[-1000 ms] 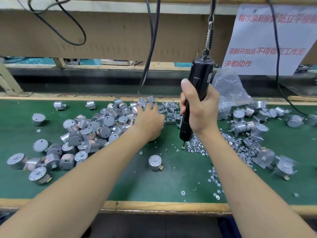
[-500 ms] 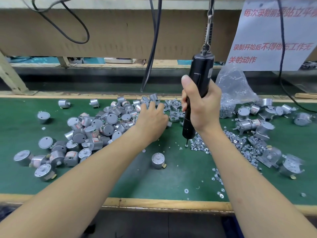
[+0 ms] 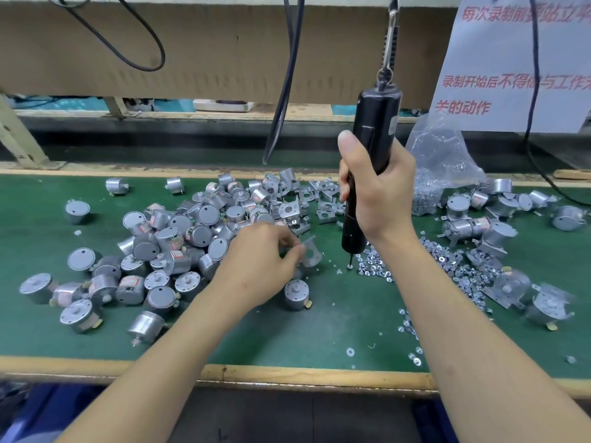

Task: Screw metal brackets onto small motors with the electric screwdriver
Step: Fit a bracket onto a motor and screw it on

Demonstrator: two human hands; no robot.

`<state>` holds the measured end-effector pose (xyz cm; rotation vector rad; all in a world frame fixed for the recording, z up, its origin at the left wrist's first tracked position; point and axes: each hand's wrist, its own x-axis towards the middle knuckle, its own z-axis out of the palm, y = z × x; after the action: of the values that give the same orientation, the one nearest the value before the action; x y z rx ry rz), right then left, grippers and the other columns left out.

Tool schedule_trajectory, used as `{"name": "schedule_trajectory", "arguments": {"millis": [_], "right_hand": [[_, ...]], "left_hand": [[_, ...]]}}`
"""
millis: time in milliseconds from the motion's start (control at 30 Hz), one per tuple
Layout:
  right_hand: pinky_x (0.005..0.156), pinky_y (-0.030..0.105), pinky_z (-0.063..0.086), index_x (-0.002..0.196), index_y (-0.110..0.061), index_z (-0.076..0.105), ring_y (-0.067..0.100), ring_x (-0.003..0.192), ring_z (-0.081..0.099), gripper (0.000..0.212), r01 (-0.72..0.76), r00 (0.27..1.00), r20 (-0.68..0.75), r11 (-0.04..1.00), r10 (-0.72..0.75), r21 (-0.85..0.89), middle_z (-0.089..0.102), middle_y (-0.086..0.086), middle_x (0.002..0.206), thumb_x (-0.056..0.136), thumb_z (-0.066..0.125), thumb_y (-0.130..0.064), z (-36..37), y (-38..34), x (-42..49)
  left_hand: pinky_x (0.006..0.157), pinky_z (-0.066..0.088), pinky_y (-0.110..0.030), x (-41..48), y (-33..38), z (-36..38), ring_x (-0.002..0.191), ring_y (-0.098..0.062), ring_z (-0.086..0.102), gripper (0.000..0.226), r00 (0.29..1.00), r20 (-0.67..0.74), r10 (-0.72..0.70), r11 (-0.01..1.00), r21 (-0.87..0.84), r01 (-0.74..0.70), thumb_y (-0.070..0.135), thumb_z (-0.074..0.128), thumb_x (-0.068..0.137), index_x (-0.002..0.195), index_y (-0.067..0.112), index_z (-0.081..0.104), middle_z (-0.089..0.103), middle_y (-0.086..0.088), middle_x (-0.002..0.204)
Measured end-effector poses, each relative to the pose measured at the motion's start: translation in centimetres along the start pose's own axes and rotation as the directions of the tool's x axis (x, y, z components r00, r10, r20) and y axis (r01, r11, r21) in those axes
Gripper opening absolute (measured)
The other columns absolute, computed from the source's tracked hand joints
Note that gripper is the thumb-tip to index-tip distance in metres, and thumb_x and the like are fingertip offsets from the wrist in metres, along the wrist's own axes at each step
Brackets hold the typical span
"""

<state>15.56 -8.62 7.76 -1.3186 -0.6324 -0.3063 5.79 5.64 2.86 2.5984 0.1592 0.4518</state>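
Note:
My left hand (image 3: 260,262) pinches a small metal bracket (image 3: 311,254) just above a lone silver motor (image 3: 295,294) standing upright on the green mat. My right hand (image 3: 379,195) grips the black electric screwdriver (image 3: 372,148), held upright, its bit tip (image 3: 349,263) touching a screw at the near edge of the screw pile (image 3: 425,262). A heap of loose motors (image 3: 179,241) lies left of my left hand. Loose brackets (image 3: 323,199) lie behind it.
Motors with brackets on them (image 3: 479,228) lie at the right. A clear plastic bag (image 3: 441,161) holds more screws at the back right. A black cable (image 3: 284,91) hangs in front of the back wall. The wooden table edge (image 3: 287,375) runs along the front.
My left hand has drawn back from the bracket pile toward me with a bracket pinched in it. The screwdriver stayed nearly in place over the screws.

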Motion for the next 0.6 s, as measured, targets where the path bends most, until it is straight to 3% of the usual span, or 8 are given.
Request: {"name": "schedule_trajectory", "arguments": {"millis": [67, 133, 200, 267, 333, 433, 533, 600], "right_hand": [[0.048, 0.034, 0.043, 0.078, -0.003, 0.051, 0.028, 0.048, 0.049, 0.043, -0.004, 1.000, 0.002, 1.000, 0.004, -0.001, 0.050, 0.023, 0.062, 0.090, 0.070, -0.039, 0.0, 0.1, 0.0], [0.048, 0.034, 0.043, 0.079, 0.000, 0.051, 0.028, 0.048, 0.049, 0.045, -0.009, 1.000, 0.005, 1.000, 0.009, -0.002, 0.050, 0.024, 0.062, 0.091, 0.070, -0.039, 0.0, 0.2, 0.1], [0.048, 0.033, 0.043, 0.079, -0.001, 0.051, 0.028, 0.048, 0.048, 0.043, -0.012, 1.000, 0.005, 1.000, 0.012, 0.002, 0.050, 0.021, 0.060, 0.091, 0.070, -0.039, 0.0, 0.1, 0.0], [0.048, 0.032, 0.043, 0.080, -0.005, 0.053, 0.027, 0.048, 0.048, 0.040, -0.012, 1.000, 0.004, 1.000, 0.012, 0.004, 0.051, 0.013, 0.059, 0.091, 0.070, -0.039, 0.0, 0.1, 0.1], [0.048, 0.031, 0.044, 0.080, -0.006, 0.053, 0.026, 0.048, 0.048, 0.038, -0.014, 1.000, 0.005, 1.000, 0.014, 0.006, 0.051, 0.009, 0.059, 0.090, 0.070, -0.039, 0.0, 0.1, 0.1], [0.048, 0.031, 0.043, 0.079, -0.009, 0.053, 0.025, 0.047, 0.048, 0.036, -0.012, 1.000, 0.004, 1.000, 0.012, 0.004, 0.052, 0.008, 0.059, 0.090, 0.070, -0.039, 0.0, 0.1, 0.1], [0.048, 0.031, 0.043, 0.079, -0.008, 0.053, 0.025, 0.047, 0.048, 0.036, -0.003, 1.000, 0.001, 1.000, 0.003, 0.004, 0.051, 0.008, 0.059, 0.091, 0.070, -0.038, 0.0, 0.1, 0.1], [0.048, 0.030, 0.043, 0.079, -0.006, 0.053, 0.025, 0.046, 0.047, 0.038, 0.005, 1.000, 0.003, 1.000, -0.005, 0.003, 0.051, 0.010, 0.058, 0.091, 0.070, -0.038, 0.0, 0.1, 0.1]], "left_hand": [[0.055, 0.035, -0.010, -0.5, 0.0, -0.2, 0.058, 0.010, 0.052, 0.012, 0.999, 0.010, -0.046, 0.997, -0.065, 0.047, 0.032, 0.066, 0.088, 0.077, 0.031, 0.069, 0.056, 0.024, 0.054], [0.052, 0.035, -0.007, -0.8, 0.0, -0.5, 0.056, 0.012, 0.051, 0.015, 0.997, 0.004, -0.083, 0.991, -0.101, 0.083, 0.026, 0.064, 0.089, 0.077, 0.033, 0.067, 0.053, 0.031, 0.050], [0.053, 0.033, -0.010, -1.0, -0.1, -0.7, 0.056, 0.006, 0.053, 0.013, 0.992, -0.053, -0.115, 0.991, -0.080, 0.111, 0.022, 0.063, 0.089, 0.082, 0.030, 0.071, 0.051, 0.021, 0.046], [0.061, 0.040, -0.021, -1.3, -0.2, -1.0, 0.063, -0.002, 0.056, 0.011, 0.986, -0.127, -0.110, 0.994, -0.028, 0.107, 0.019, 0.064, 0.089, 0.087, 0.023, 0.074, 0.052, 0.017, 0.056], [0.072, 0.048, -0.033, -1.8, -0.3, -1.2, 0.075, -0.021, 0.062, 0.010, 0.977, -0.201, -0.067, 0.996, 0.042, 0.077, 0.016, 0.065, 0.089, 0.091, 0.015, 0.075, 0.060, 0.004, 0.074], [0.072, 0.054, -0.043, -3.2, -0.5, -1.6, 0.074, -0.031, 0.063, 0.009, 0.970, -0.243, -0.030, 0.994, 0.097, 0.056, 0.009, 0.066, 0.088, 0.092, 0.008, 0.074, 0.066, -0.008, 0.086], [0.074, 0.054, -0.044, -4.8, -1.2, -2.0, 0.079, -0.033, 0.065, 0.010, 0.985, -0.154, -0.074, 0.987, 0.132, 0.095, 0.009, 0.067, 0.087, 0.092, 0.012, 0.076, 0.067, -0.007, 0.089], [0.079, 0.051, -0.038, -5.6, -1.5, -2.1, 0.089, -0.029, 0.063, 0.012, 0.989, -0.057, -0.137, 0.973, 0.179, 0.145, 0.017, 0.066, 0.089, 0.094, 0.021, 0.077, 0.064, -0.002, 0.095]]}}
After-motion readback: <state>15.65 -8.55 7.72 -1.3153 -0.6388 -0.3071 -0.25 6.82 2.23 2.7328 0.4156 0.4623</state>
